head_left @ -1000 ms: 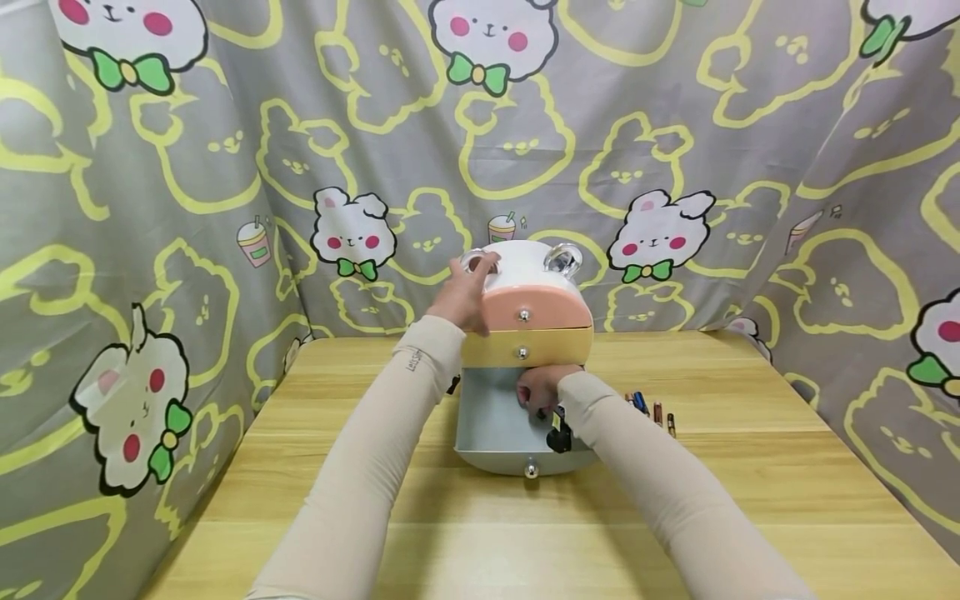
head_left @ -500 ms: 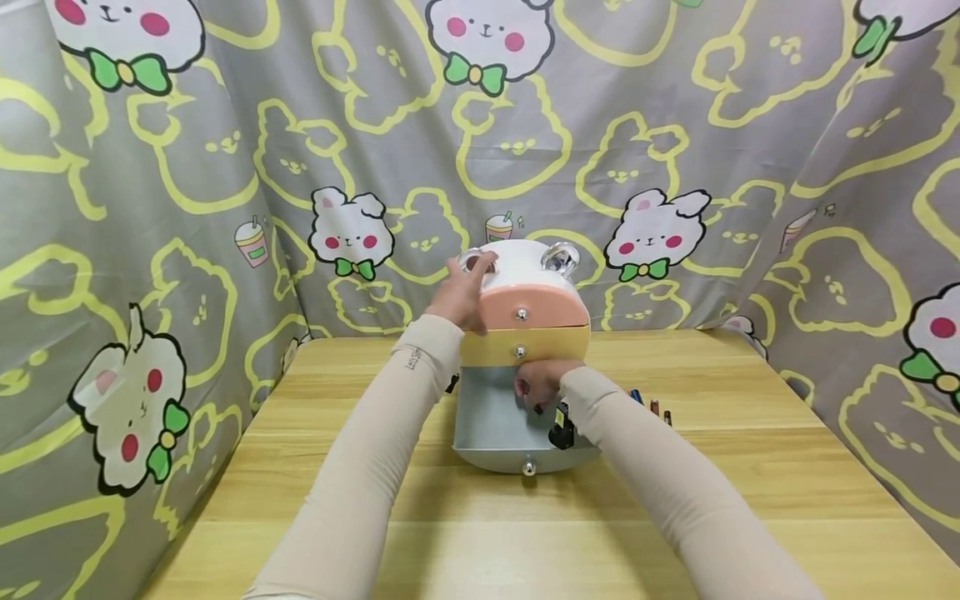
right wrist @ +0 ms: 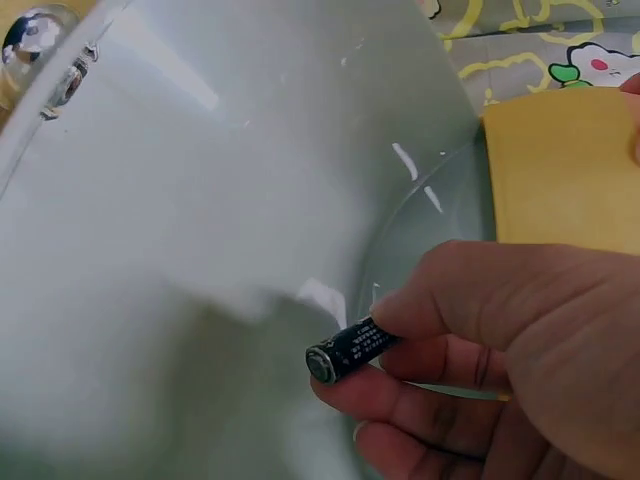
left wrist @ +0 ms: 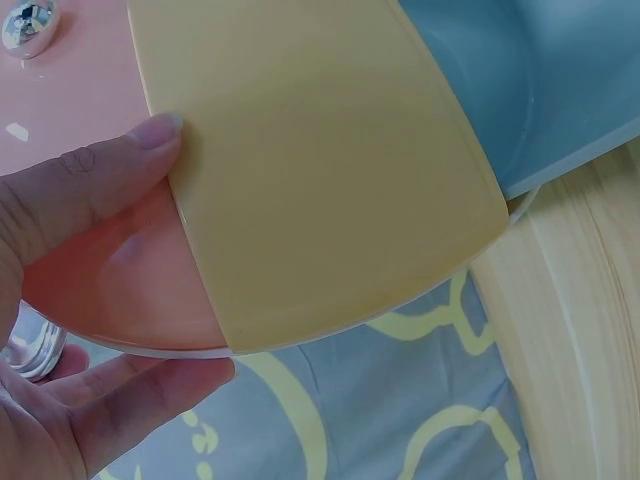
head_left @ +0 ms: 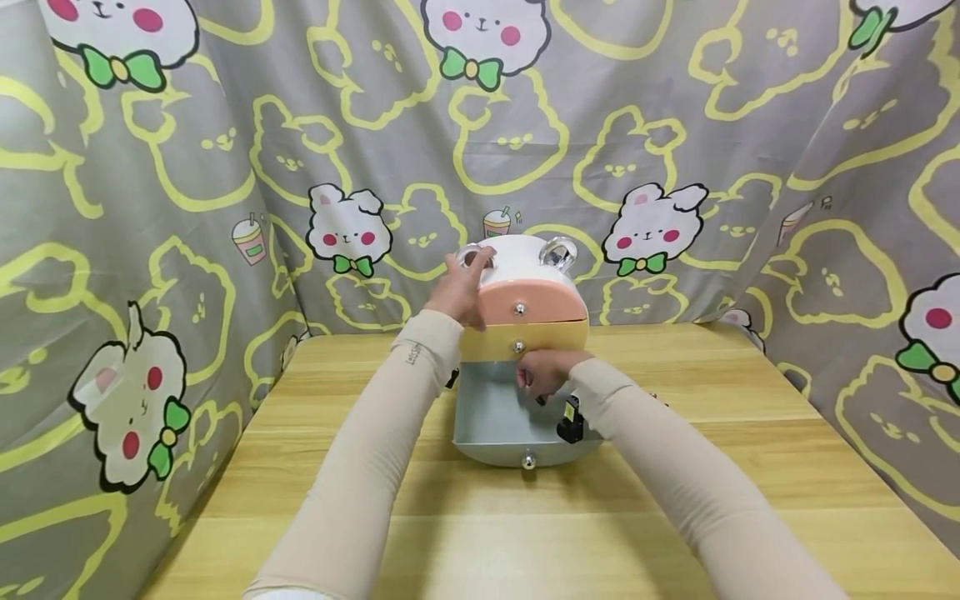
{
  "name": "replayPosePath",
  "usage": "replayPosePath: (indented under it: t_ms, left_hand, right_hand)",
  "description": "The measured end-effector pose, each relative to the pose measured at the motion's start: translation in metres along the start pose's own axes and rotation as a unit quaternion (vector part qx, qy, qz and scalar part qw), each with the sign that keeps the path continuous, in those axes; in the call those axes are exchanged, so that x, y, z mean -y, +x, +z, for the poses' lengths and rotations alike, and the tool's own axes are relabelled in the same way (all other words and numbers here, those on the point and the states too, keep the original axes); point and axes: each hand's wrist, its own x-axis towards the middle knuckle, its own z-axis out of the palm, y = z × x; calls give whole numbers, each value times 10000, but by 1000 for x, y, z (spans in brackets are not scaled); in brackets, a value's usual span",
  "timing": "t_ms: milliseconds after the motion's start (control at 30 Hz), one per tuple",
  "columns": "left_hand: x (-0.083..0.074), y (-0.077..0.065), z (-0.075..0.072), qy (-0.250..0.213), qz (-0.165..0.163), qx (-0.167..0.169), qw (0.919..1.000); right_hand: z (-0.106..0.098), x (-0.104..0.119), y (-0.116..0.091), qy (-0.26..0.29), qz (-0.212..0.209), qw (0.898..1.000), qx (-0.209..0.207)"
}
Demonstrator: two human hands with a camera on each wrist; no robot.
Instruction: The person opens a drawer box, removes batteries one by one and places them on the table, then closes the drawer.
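Observation:
My left hand (head_left: 459, 287) grips the left side of a small drawer cabinet (head_left: 517, 258); its thumb lies across the front and its fingers curl behind the edge in the left wrist view. The cabinet has a white top, a peach drawer (head_left: 547, 304) and a yellow drawer (left wrist: 330, 180), both pushed in. Below them the grey-blue drawer (head_left: 487, 417) is pulled out. Inside it, my right hand (head_left: 551, 372) pinches a small dark battery (right wrist: 350, 350) between thumb and fingers, close to the drawer's floor. The battery's far end is hidden by the thumb.
Clear ring-shaped ears (head_left: 558, 252) stand on the cabinet top. Round silver knobs (head_left: 529, 461) stick out from the drawer fronts. A small item (head_left: 655, 398) on the wooden table (head_left: 487, 542) shows behind the right sleeve. A patterned curtain (head_left: 420, 158) encloses the table.
My right hand and forearm have shifted slightly right, still holding the battery in the drawer. The sleeve now hides most of the batteries on the table. The left hand keeps its grip.

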Motion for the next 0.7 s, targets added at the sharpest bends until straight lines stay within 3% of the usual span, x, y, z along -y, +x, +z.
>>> replayPosePath:
  t_ms: [700]
  left_hand:
    - [-4,-2,0,36,-122,-58,9999]
  right_hand:
    - [-19,-16,-37,318,-543,9969,-481]
